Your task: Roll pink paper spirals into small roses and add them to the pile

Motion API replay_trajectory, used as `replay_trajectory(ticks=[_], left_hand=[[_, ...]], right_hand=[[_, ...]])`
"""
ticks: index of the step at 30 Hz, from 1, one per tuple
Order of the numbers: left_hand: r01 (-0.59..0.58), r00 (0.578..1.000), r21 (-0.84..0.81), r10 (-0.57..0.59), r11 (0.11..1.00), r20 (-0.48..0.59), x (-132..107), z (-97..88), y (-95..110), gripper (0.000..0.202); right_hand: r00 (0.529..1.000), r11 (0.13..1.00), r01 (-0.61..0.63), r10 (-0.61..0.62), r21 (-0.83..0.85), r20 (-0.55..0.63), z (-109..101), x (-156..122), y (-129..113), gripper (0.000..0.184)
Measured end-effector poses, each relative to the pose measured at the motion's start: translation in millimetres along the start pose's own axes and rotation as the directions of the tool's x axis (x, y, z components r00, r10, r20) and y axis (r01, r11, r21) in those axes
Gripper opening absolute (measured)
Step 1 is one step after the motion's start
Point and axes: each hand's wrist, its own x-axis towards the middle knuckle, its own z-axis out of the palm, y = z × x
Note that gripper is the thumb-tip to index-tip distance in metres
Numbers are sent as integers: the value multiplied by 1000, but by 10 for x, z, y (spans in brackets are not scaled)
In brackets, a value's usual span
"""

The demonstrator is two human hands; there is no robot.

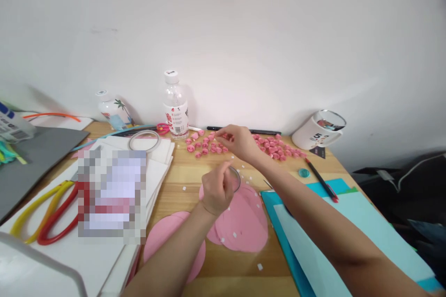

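At a wooden craft table (181,174), a person's right hand (237,142) reaches forward into a scatter of small pink paper roses (205,147) lying near the wall. Its fingers are drawn together at the near edge of the cluster. Whether they have hold of a rose is too small to tell. The left hand (216,190) hangs closer in, above overlapping pink paper discs (248,218), curled shut around a clear tape ring (237,179), of which only the right-hand arc shows past the knuckles. A second batch of roses (276,147) lies just right of the reaching hand. Tiny white squares (259,267) dot the discs and the bare wood around them.

The likeliest trouble lies with the right forearm, which stretches low over the discs and the blue sheets (348,227). A careless drag could sweep the loose white squares out of place or crease the paper. The roses look light and loosely rolled, so a hard pinch could flatten one, and a brush of the wrist could scatter its neighbours. A water bottle (176,104) stands upright just behind the roses, and a mug (318,132) sits tilted at the far right. A knock to the bottle would tip it onto the paper work.
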Motion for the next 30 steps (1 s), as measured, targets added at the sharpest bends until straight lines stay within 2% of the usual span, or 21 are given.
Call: replay_trajectory(ticks=[1, 3, 4, 6, 7, 9, 11, 14, 16, 18, 21, 24, 30], left_hand=[[117, 993, -10, -117, 993, -18, 6, 4, -1, 27], [345, 934, -60, -349, 937, -73, 42, 7, -7, 28], [419, 899, -76, -425, 905, -103, 70, 6, -13, 29], [488, 851, -112, -500, 866, -161, 125, 0, -26, 31], [493, 841, -126, -509, 861, -181, 145, -2, -33, 31], [476, 858, -113, -488, 872, -159, 160, 1, -45, 31], [415, 906, -53, -418, 908, -71, 142, 15, -57, 30], [258, 962, 67, -263, 964, 80, 91, 52, -85, 28], [192, 968, 128, -210, 973, 139, 73, 74, -110, 29], [205, 956, 166, -234, 964, 175, 81, 85, -132, 33], [308, 925, 229, -347, 924, 156, 123, 81, -151, 42], [393, 901, 286, -429, 874, 72, 161, 72, -147, 46], [416, 902, 258, -432, 872, 9, 173, 72, -150, 41]], right_hand=[[1000, 997, -13, 14, 70, -10, -83, -139, 56, 12], [999, 989, -38, 38, 143, 8, -225, -436, 147, 10], [998, 984, -64, 58, 165, 37, -281, -585, 180, 9], [990, 974, -98, 74, 203, 122, -362, -860, 223, 8], [978, 968, -113, 69, 226, 196, -385, -979, 235, 8], [950, 958, -142, 61, 249, 307, -397, -1167, 250, 9], [944, 962, -152, 73, 226, 323, -369, -1286, 261, 10], [935, 975, -154, 91, 161, 342, -287, -1362, 280, 9], [925, 977, -178, 125, 118, 360, -238, -1377, 291, 20], [915, 974, -212, 168, 83, 368, -208, -1380, 296, 30], [907, 967, -247, 210, 58, 365, -194, -1372, 299, 37], [902, 961, -261, 210, 89, 376, -188, -1361, 309, 31], [930, 941, -257, 179, 221, 321, -164, -1375, 350, 14]])
